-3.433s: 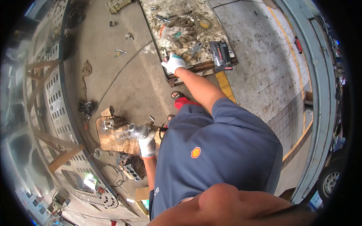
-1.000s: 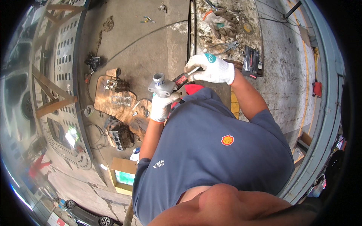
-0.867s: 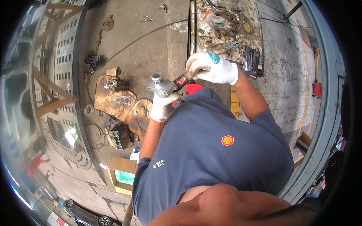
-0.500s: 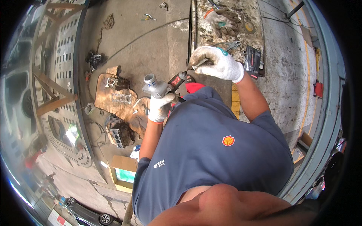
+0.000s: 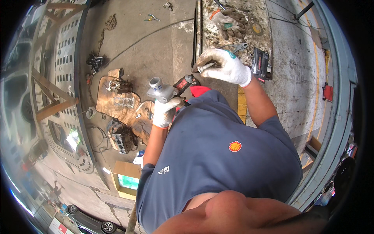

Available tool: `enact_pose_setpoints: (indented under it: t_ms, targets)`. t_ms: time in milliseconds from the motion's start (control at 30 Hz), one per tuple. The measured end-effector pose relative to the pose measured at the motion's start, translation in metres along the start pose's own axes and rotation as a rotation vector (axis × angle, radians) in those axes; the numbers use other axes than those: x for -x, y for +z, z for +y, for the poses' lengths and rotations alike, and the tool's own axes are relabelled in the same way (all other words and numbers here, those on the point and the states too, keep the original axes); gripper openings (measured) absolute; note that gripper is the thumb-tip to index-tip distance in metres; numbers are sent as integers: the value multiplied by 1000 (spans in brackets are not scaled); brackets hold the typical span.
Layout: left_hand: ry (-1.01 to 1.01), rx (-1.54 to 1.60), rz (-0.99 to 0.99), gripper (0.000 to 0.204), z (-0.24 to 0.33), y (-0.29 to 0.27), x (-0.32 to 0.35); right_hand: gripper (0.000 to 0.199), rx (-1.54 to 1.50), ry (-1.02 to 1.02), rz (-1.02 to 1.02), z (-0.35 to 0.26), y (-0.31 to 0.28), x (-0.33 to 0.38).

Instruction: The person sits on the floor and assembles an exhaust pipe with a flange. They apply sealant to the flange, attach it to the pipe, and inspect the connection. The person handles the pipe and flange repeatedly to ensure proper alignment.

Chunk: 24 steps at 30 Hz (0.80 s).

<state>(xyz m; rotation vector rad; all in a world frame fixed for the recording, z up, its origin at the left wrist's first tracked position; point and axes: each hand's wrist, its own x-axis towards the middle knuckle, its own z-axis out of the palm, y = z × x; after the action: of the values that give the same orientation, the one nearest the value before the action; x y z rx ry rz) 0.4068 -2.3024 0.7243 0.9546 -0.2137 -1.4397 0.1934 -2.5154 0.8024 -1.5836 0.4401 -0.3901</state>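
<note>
Head view: the left hand (image 5: 165, 112) clasps the grey flanged fitting (image 5: 160, 92), with a red-and-black tool (image 5: 184, 82) just beside it. Near the bench (image 5: 212, 39), the right hand (image 5: 225, 67)'s grip pinches a small metal pin (image 5: 205, 67)!

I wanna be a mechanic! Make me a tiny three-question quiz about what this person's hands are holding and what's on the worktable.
1. Which hand holds the flanged metal pipe fitting?
2. True or false: the round disc lies on the stained worktable.
3. What is the right hand pinching? A) pliers; B) a small metal rod; C) a spoon.

Key:
1. The left hand.
2. True.
3. B.
</note>
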Motion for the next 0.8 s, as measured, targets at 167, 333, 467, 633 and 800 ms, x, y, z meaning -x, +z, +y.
enact_pose_setpoints:
  t_ms: [167,333,467,633,800]
  targets:
    - [-22,-169,-15,43,3,0,-2,26,330,-174,-64,2,9,-6]
    - [-42,-253,18,40,12,10,-1,26,493,-216,-61,1,10,-9]
    - [-73,-169,5,41,12,6,0,26,527,-172,-64,6,11,-11]
    - [-102,17,-21,42,8,-9,2,29,494,-19,-85,2,16,-11]
    - [-93,54,-37,42,10,-16,4,34,573,-33,-69,-1,21,-13]
